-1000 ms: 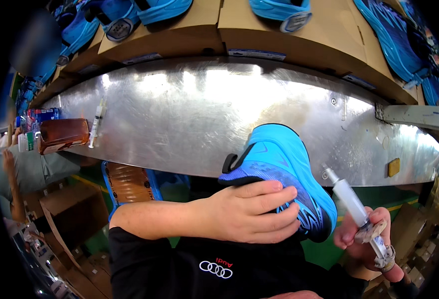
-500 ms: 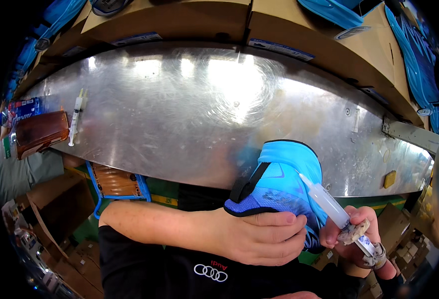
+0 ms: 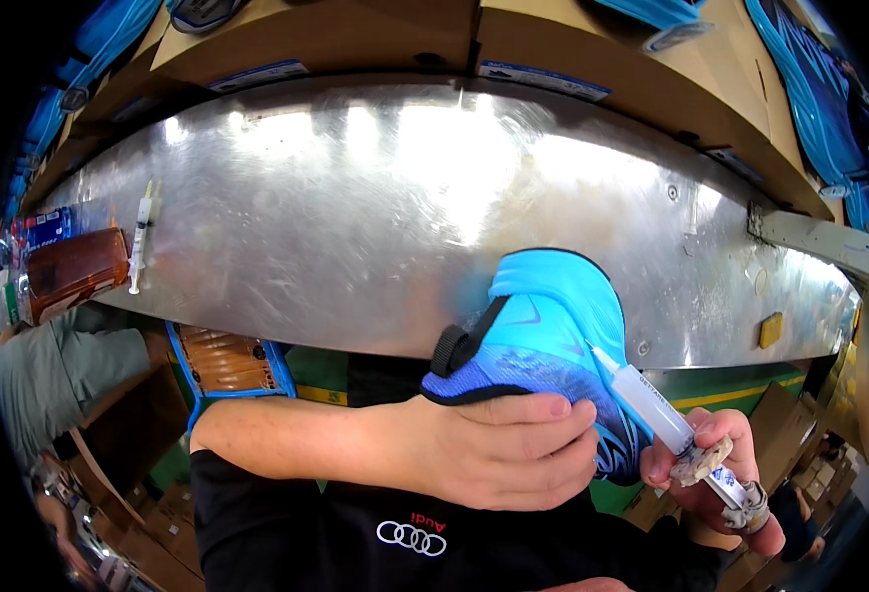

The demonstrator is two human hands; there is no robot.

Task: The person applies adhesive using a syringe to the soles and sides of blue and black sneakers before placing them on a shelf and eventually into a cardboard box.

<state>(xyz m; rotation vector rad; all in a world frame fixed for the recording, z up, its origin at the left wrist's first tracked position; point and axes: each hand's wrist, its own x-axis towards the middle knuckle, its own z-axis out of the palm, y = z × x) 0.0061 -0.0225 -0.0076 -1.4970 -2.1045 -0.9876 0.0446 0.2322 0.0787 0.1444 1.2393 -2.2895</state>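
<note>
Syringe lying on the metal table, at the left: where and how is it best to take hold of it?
Probably grip the lying syringe across the middle of its slim, straight barrel, coming from above and its right: its tip points away, and the amber-coloured bottle sits close on its left, toward the plunger end.

The blue shoe (image 3: 543, 306) has a smooth, faintly glossy shell, a textured cloth upper and a ribbed webbing loop (image 3: 454, 352), while beyond it the bench top (image 3: 336, 217) is bare metal, scratched all over yet bright enough to throw the lights back at me. Touching the shoe on its right, the held syringe (image 3: 651, 407) is smooth, cloudy plastic with a rough, crumpled wrapping (image 3: 703, 462); well to the shoe's left lies a glossy, see-through brown bottle (image 3: 77, 274). Past the shoe stand matt cardboard boxes (image 3: 345, 44), and nearer than it hangs a dull black cloth shirt (image 3: 296, 533).
</note>
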